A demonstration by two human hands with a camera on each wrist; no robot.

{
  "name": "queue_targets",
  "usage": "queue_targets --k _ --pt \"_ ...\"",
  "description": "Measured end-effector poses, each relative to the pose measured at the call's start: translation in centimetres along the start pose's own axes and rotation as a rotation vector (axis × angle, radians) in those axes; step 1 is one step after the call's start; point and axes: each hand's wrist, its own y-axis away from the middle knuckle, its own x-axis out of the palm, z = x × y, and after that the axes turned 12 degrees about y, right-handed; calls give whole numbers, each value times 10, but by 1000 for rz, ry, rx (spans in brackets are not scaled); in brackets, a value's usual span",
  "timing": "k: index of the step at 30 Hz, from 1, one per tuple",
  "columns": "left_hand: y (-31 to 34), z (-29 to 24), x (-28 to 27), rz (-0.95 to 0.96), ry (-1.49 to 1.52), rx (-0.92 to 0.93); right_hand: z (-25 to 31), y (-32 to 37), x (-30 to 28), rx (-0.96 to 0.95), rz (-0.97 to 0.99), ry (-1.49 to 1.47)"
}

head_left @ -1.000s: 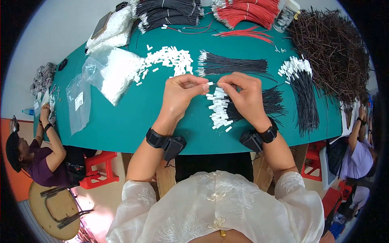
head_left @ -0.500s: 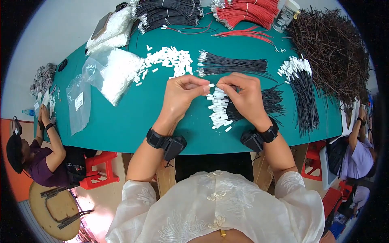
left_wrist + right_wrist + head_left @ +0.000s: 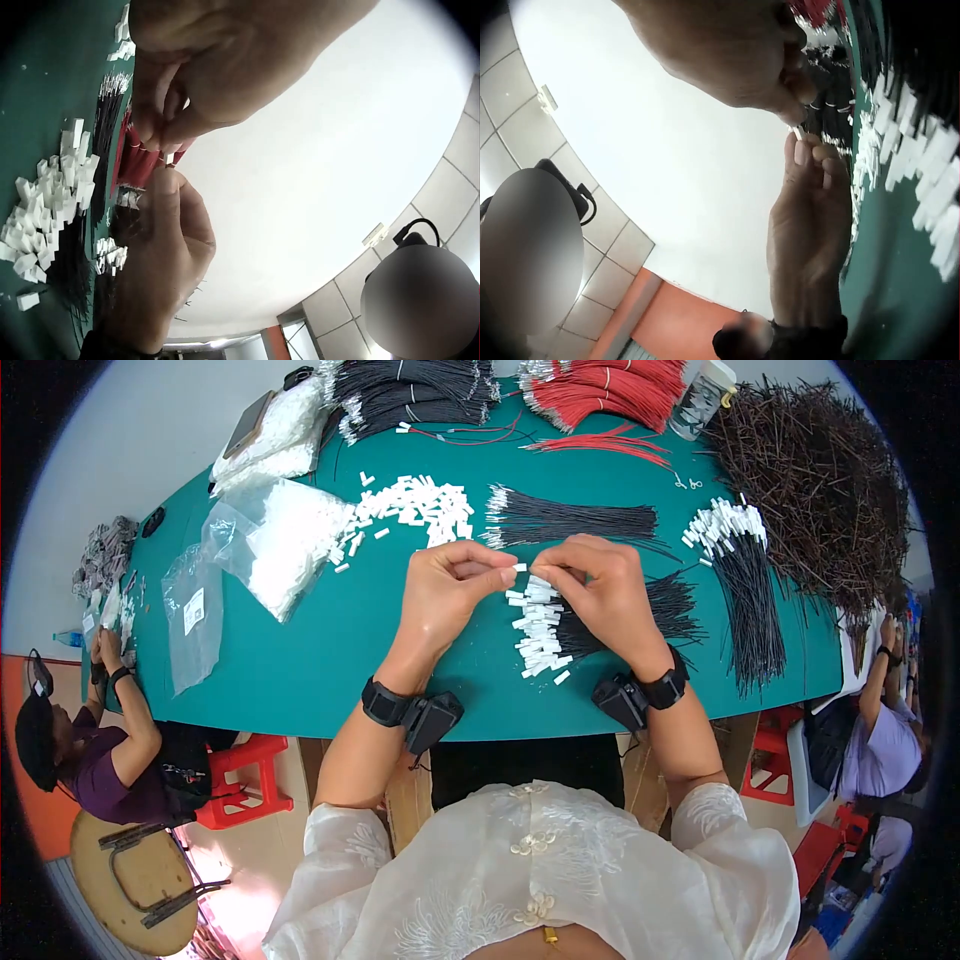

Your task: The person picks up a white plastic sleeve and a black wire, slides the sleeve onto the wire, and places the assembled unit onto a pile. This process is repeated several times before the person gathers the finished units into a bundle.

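Note:
My left hand (image 3: 437, 600) pinches a small white plastic connector housing (image 3: 520, 568) between thumb and forefinger. Opposite it, the fingertips of my right hand (image 3: 608, 600) pinch a thin dark wire, mostly hidden by the fingers. In the left wrist view a short dark bit of wire shows between the housing (image 3: 169, 158) and the right thumb. The two hands nearly meet above the green table (image 3: 380, 680). Just below them lies a bundle of black wires (image 3: 672, 610) with white housings (image 3: 541, 628) on their ends.
Loose white housings (image 3: 425, 505) lie left of a black wire bundle (image 3: 580, 520). A finished-looking bundle (image 3: 752, 610) lies to the right, beside a brown tangled heap (image 3: 815, 490). Red wires (image 3: 610, 390) and a clear jar (image 3: 703, 400) stand behind. An open plastic bag (image 3: 290, 545) holds more housings.
My right fingertips have come slightly closer to the housing, narrowing the gap between the hands. Both hands keep their pinch, and the things on the table stay put.

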Motion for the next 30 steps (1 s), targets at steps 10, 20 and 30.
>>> queue_targets --k 10,20,30 --pt "-2 14 12 99 -277 95 -19 -2 -32 -39 296 310" --pt "-3 22 4 162 -349 94 -27 20 -49 -47 430 400" --pt "-6 31 -3 177 -311 102 -11 39 -57 -64 591 603"
